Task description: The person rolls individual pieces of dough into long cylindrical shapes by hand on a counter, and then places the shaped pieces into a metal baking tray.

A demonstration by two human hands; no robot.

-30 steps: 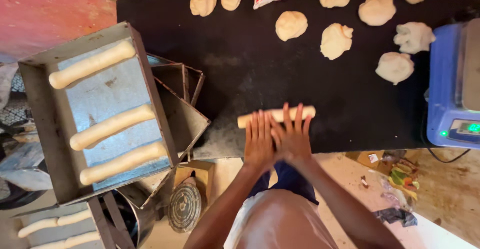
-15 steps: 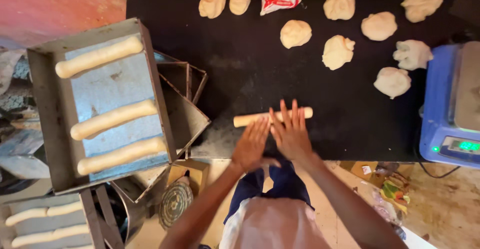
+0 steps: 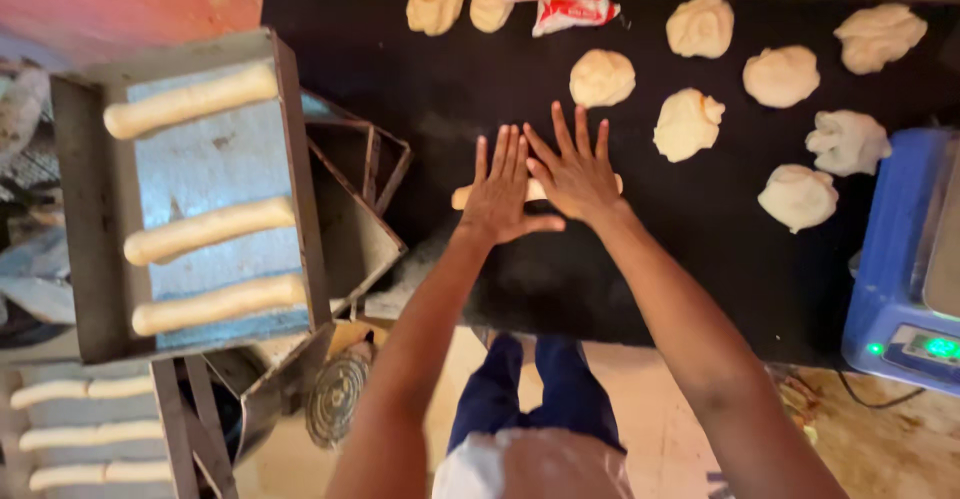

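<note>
Left hand point(image 3: 503, 191) and right hand point(image 3: 574, 171), fingers spread flat, press side by side on a pale rolled dough log point(image 3: 462, 197) on the black worktop point(image 3: 400, 79), covering all but its ends.

Left hand point(image 3: 503, 191): flat, palm down, fingers straight and close together, pointing away from the body, thumb stretched out to the right.
Right hand point(image 3: 574, 171): flat, palm down, fingers fanned apart, lying just beside the left and slightly further forward.
Arms: both bare and extended forward, forearms converging from the lower edge of the view toward the hands.
Wrists: nearly straight, close together.
</note>
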